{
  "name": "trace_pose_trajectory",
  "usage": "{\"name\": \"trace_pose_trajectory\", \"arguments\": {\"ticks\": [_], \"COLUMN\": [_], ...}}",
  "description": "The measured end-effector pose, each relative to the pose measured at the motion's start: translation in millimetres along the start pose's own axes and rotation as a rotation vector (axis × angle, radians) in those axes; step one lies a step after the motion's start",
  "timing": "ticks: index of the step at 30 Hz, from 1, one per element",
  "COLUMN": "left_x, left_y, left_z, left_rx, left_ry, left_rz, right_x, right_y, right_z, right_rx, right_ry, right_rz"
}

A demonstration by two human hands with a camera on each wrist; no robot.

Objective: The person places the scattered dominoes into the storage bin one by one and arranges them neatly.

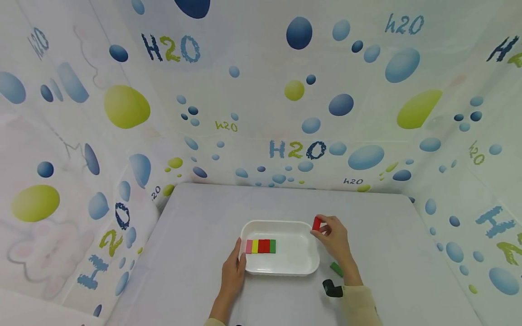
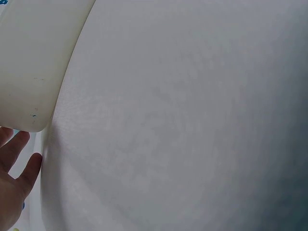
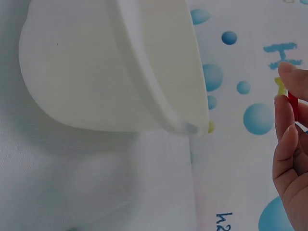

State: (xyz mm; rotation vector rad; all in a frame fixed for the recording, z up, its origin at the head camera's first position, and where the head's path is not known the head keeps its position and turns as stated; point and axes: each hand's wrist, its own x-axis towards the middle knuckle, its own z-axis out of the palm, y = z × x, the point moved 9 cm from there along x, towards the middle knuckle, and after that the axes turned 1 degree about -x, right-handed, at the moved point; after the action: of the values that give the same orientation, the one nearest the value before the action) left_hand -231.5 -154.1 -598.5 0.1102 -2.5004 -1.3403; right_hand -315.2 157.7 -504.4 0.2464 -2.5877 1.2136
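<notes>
A white tray (image 1: 293,263) lies on the table, holding a row of small blocks: pink (image 1: 249,246), yellow (image 1: 255,246), red (image 1: 264,246) and green (image 1: 273,246), standing side by side at its left. My left hand (image 1: 234,271) rests against the tray's left end, fingers mostly straight; in the left wrist view its fingertips (image 2: 21,137) meet the tray's edge. Beyond the tray's far right corner, my right hand (image 1: 335,235) pinches a red block (image 1: 316,223) upright between thumb and fingers. That block (image 3: 293,105) is partly hidden by the fingers in the right wrist view.
On the table right of the tray lies a loose green block (image 1: 336,269), close to my right forearm. A black angular object (image 1: 332,290) sits beside the right sleeve (image 1: 360,303). Behind the table (image 1: 204,213) hangs a white cloth (image 1: 261,104) with blue and green spots.
</notes>
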Motion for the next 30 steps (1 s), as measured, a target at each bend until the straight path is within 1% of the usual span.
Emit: {"name": "trace_pose_trajectory", "arguments": {"ticks": [4, 8, 11, 16, 25, 30], "left_x": [0.3, 0.6, 0.8, 1.0, 0.6, 0.5], "left_y": [-0.1, -0.6, -0.6, -1.3, -2.6, -1.6], "left_z": [0.4, 0.1, -0.3, 0.1, 1.3, 0.4], "left_rx": [0.005, 0.002, 0.004, 0.001, -0.011, -0.013], "left_ry": [-0.005, 0.002, 0.010, 0.017, -0.001, 0.001], "left_rz": [-0.004, -0.002, 0.006, 0.013, -0.007, -0.009], "right_x": [0.6, 1.4, 1.5, 1.0, -1.1, -3.1], "right_y": [-6.8, -12.7, -15.0, -17.0, -16.4, -15.4], "right_z": [10.3, 22.9, 34.3, 51.7, 78.8, 93.2], "right_rx": [0.017, 0.012, -0.005, -0.008, 0.002, -0.014], "right_ry": [-0.019, -0.035, -0.058, -0.106, -0.217, -0.252], "right_rz": [-0.014, -0.041, -0.045, -0.027, 0.013, 0.008]}}
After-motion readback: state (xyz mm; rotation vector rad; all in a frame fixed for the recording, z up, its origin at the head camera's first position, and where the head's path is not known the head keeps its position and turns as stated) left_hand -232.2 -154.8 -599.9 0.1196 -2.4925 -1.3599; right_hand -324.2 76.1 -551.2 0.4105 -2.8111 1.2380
